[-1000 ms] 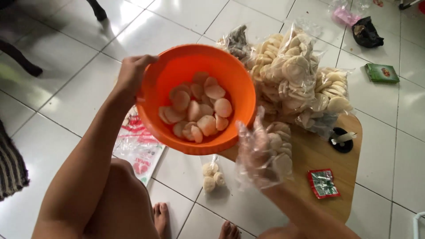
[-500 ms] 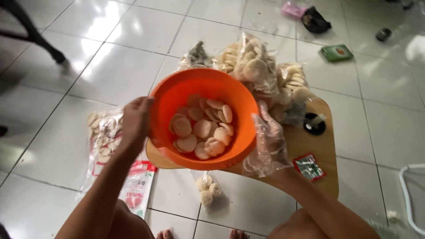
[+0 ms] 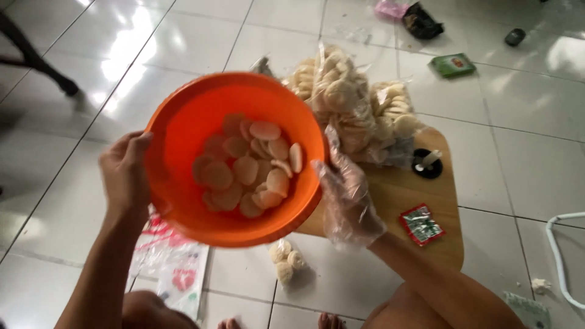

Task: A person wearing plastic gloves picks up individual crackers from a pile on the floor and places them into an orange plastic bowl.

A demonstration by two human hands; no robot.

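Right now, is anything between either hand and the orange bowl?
Nothing separate: the left hand grips the orange bowl bare, and the right hand touches its rim through only the clear plastic glove it wears.

Crackers (image 3: 256, 167) in bowl (image 3: 183, 122) — bagged crackers (image 3: 353, 103) behind, on table (image 3: 396, 195)

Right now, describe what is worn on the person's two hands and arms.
The left hand is bare, with no glove, ring or sleeve on the arm. The right hand wears a loose, crinkled, clear plastic glove ending at the wrist; that forearm is unsleeved too.

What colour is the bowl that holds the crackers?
The bowl is orange, clearest in the head view.
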